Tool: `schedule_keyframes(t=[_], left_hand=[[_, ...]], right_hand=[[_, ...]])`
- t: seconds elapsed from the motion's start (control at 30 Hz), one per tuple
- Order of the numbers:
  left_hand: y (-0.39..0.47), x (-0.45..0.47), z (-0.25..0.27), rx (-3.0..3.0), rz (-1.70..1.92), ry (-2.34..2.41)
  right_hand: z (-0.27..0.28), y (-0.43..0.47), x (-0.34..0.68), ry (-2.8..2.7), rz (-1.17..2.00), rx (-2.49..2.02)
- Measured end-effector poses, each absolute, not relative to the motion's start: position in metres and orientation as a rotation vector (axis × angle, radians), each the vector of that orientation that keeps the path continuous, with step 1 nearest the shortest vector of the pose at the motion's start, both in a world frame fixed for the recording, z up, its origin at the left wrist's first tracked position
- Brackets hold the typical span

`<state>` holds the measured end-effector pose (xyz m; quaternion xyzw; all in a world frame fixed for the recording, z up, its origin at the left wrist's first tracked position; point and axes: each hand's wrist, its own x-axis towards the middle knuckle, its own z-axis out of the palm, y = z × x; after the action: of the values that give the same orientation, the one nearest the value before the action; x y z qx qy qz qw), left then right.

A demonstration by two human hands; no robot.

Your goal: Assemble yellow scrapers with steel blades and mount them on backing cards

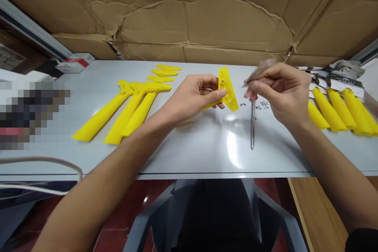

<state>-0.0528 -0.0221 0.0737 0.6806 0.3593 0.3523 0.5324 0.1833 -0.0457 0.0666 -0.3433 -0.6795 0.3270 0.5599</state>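
Note:
My left hand (203, 93) is closed around a yellow plastic scraper (228, 88), gripping it near its wide, flared head, which stands raised with small holes showing. To the right, my right hand (279, 90) pinches a thin, flat greyish blade (261, 73), smeared by motion, between thumb and fingers. The two hands are apart. Below the right fingers runs a slim metal rod (252, 126), perhaps a screwdriver shaft; its upper end is hidden, and I cannot tell whether the hand touches it. Several small screws (264, 104) lie scattered on the table beside it.
Several yellow scraper handles (100, 116) lie at left, with yellow strips (164, 73) behind them. More yellow handles (336, 110) lie at right, near a grey cloth (348, 69). A small box (76, 63) stands back left. Cardboard (215, 19) walls the table's (195, 153) back. A white cable (41, 159) crosses front left.

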Motion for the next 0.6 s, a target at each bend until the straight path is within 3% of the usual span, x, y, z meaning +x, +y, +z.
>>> schedule_keyframes(t=[0.2,0.6], left_hand=[[-0.022,-0.054,0.074,1.622,0.785,0.869],[-0.023,-0.048,0.059,1.730,0.756,0.880]], right_hand=[[0.062,-0.044,0.184,-1.660,0.646,-0.802],[0.054,-0.041,0.180,-1.596,0.897,-0.968]])
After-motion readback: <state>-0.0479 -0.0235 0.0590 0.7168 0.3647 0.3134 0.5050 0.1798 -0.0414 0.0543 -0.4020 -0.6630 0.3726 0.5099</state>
